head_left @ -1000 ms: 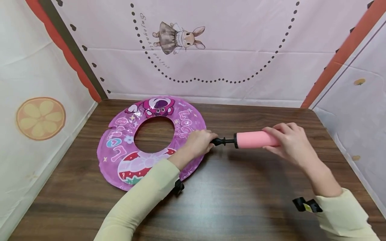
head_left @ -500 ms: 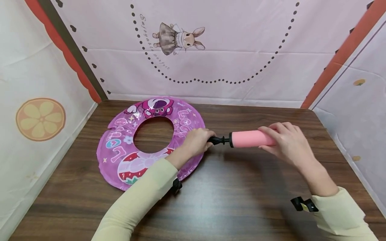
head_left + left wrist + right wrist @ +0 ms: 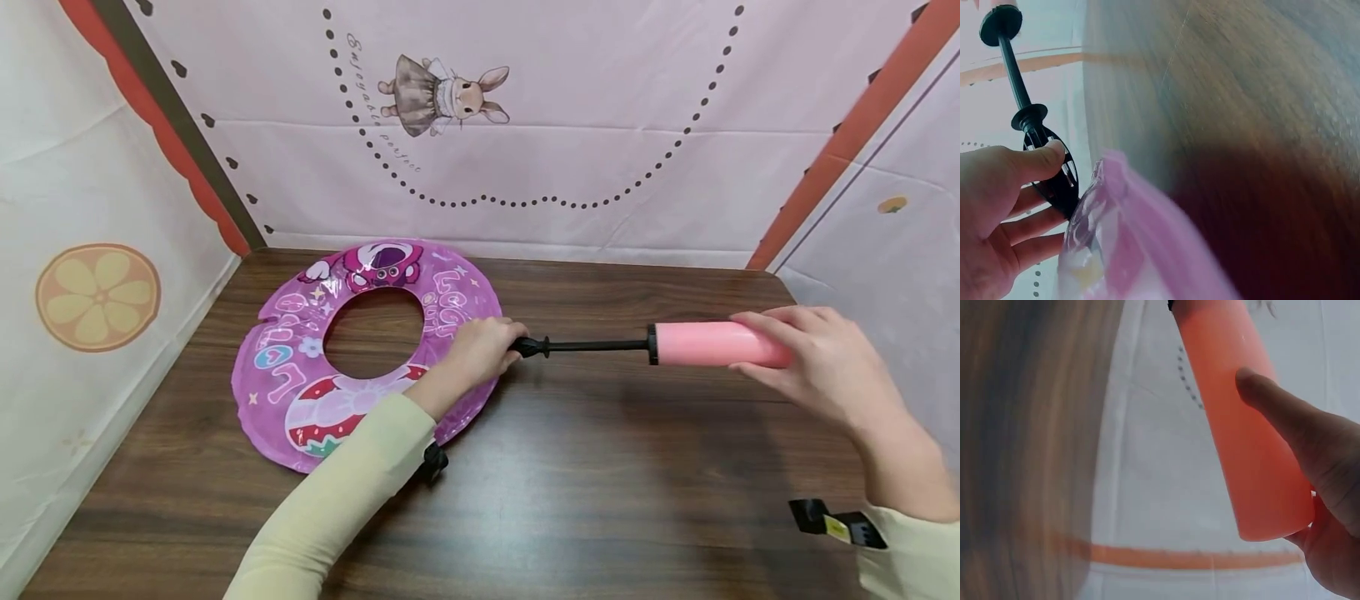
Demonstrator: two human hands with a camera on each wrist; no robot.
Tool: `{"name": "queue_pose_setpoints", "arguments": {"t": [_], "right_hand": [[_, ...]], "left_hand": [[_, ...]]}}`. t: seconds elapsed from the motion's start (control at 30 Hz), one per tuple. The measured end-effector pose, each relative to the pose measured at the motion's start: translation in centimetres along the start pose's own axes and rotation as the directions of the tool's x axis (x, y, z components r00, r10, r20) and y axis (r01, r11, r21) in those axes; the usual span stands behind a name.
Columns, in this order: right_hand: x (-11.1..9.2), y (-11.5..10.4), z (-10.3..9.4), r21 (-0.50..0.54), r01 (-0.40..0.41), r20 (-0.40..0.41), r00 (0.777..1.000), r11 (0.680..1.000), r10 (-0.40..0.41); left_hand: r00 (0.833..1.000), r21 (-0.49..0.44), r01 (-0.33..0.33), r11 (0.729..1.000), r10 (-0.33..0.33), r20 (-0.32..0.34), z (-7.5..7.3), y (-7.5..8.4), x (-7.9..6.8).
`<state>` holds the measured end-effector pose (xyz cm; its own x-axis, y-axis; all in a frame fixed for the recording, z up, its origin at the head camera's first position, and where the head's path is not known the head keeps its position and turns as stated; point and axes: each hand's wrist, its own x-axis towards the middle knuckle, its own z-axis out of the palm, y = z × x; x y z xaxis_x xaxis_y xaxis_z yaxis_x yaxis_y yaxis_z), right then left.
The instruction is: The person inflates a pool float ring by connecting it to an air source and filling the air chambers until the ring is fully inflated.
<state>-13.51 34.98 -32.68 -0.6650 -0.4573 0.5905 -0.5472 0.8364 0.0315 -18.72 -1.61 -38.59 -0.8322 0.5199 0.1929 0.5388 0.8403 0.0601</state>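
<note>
A hand air pump [image 3: 697,343] with a pink barrel and black rod lies level above the table. My right hand [image 3: 825,362] grips the pink barrel near its plain end; in the right wrist view the thumb lies along it. My left hand [image 3: 480,350] holds the black handle [image 3: 1063,187], thumb on one side and fingers behind. Much of the rod [image 3: 596,345] shows between handle and barrel. Below the left hand, a purple swim ring [image 3: 251,400] with printed pictures lies on the table, partly inflated and wrinkled at its edge. Whether the pump connects to it is hidden.
The brown wooden table [image 3: 570,500] reaches back to a pale pink cloth wall [image 3: 585,92] with a printed rabbit. Other cloth walls stand left and right. Black straps sit at both sleeves.
The right hand first moved slightly left with the barrel, then well to the right, drawing the rod far out. Left hand and swim ring shifted slightly left.
</note>
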Motion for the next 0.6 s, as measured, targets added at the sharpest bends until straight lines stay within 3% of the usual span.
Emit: {"name": "queue_pose_setpoints", "arguments": {"t": [0.17,0.3,0.6], "right_hand": [[1.9,-3.4,2.5,0.037,0.084,-0.025,0.996,0.996,-0.083],[3.0,-5.6,4.2,0.059,0.092,-0.018,0.996,0.994,-0.091],[3.8,-7.1,5.6,0.029,0.098,0.014,0.995,0.995,-0.099]], "left_hand": [[0.998,0.018,-0.048,0.999,0.048,-0.03,-0.3,0.6,-0.2],[0.996,0.032,-0.067,0.997,0.069,-0.062,0.0,0.8,-0.4],[0.998,-0.003,-0.038,0.999,0.037,-0.042,0.0,0.8,-0.3]]}}
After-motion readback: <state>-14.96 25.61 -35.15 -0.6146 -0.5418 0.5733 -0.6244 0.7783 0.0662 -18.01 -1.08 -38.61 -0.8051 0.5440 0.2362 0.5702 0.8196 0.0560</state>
